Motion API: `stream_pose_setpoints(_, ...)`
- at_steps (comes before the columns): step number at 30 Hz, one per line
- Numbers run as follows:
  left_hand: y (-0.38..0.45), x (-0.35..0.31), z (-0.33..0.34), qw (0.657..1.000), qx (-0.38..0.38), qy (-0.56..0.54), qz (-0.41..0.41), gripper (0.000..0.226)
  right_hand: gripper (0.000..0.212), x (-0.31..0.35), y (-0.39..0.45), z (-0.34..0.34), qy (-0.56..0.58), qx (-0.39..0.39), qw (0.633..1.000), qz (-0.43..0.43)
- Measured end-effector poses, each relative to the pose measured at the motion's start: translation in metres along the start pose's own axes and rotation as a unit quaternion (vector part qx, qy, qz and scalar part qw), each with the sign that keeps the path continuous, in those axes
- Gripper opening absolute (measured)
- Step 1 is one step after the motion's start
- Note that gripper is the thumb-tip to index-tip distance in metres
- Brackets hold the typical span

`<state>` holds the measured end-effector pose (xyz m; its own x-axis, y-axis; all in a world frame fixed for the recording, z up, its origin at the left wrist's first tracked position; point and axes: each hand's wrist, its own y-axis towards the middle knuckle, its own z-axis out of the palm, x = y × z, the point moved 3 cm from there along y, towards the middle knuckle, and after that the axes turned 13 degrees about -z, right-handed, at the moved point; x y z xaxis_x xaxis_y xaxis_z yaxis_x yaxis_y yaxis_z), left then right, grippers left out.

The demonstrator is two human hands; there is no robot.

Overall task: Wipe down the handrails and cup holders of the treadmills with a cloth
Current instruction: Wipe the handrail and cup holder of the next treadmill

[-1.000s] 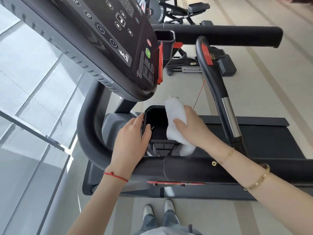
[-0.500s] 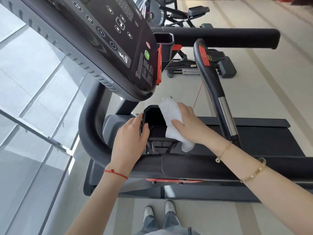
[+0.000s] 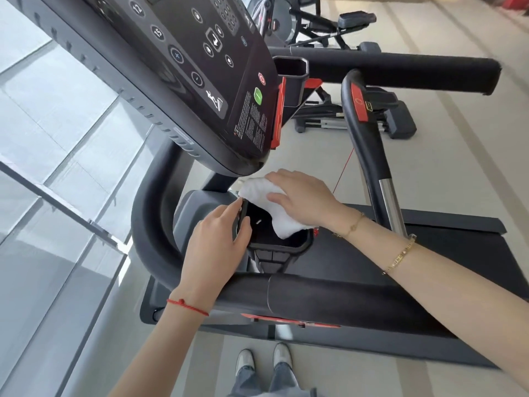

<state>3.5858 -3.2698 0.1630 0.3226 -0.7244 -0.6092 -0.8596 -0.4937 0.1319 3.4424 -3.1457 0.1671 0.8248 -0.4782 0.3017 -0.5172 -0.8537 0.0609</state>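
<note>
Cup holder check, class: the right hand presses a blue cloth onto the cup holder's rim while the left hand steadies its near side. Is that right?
Not quite: the cloth is white, not blue, as the head view shows. The rest stands: the right hand presses it onto the cup holder rim while the left hand steadies its near side.

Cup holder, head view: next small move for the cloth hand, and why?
Probably drag the white cloth down into the cup holder and along its near wall. The right hand presses the cloth on the far rim, part draped inside, the dark floor looks uncovered, and the left hand grips the left rim.
</note>
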Motion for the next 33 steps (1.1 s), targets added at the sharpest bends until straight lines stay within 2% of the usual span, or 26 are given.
stream_pose_setpoints(6, 0.000, 0.002, -0.001, 1.000, -0.002, -0.009, 0.001, 0.040, 0.046, -0.017, -0.033, 0.002, 0.104, -0.015, 0.994, 0.036)
stream_pose_setpoints(12, 0.000, 0.002, 0.001, 1.000, -0.006, -0.008, 0.001, 0.039, 0.037, -0.001, 0.005, -0.006, 0.025, 0.031, 0.999, -0.016)
stream_pose_setpoints(15, 0.000, 0.002, 0.001, 1.000, -0.008, -0.009, 0.006, 0.037, 0.038, 0.001, 0.007, -0.005, 0.037, 0.037, 0.998, -0.032)
stream_pose_setpoints(17, 0.000, 0.002, 0.001, 1.000, -0.006, -0.008, 0.007, 0.038, 0.038, -0.004, -0.004, -0.005, 0.063, 0.019, 0.998, -0.011)
stream_pose_setpoints(20, 0.000, 0.002, 0.000, 1.000, 0.002, -0.007, 0.003, 0.043, 0.039, -0.010, -0.026, -0.003, 0.124, -0.018, 0.990, 0.070)
stream_pose_setpoints(25, 0.000, 0.000, 0.001, 1.000, 0.016, 0.001, 0.014, 0.044, 0.053, 0.013, -0.067, 0.012, 0.236, -0.081, 0.948, 0.197)
stream_pose_setpoints(28, 0.000, 0.000, 0.001, 1.000, 0.014, 0.006, 0.021, 0.043, 0.057, 0.026, -0.079, 0.018, 0.244, -0.106, 0.937, 0.227)
stream_pose_setpoints(33, 0.000, 0.000, 0.001, 0.999, 0.017, 0.003, 0.029, 0.042, 0.045, 0.009, -0.047, -0.001, 0.179, -0.053, 0.962, 0.201)
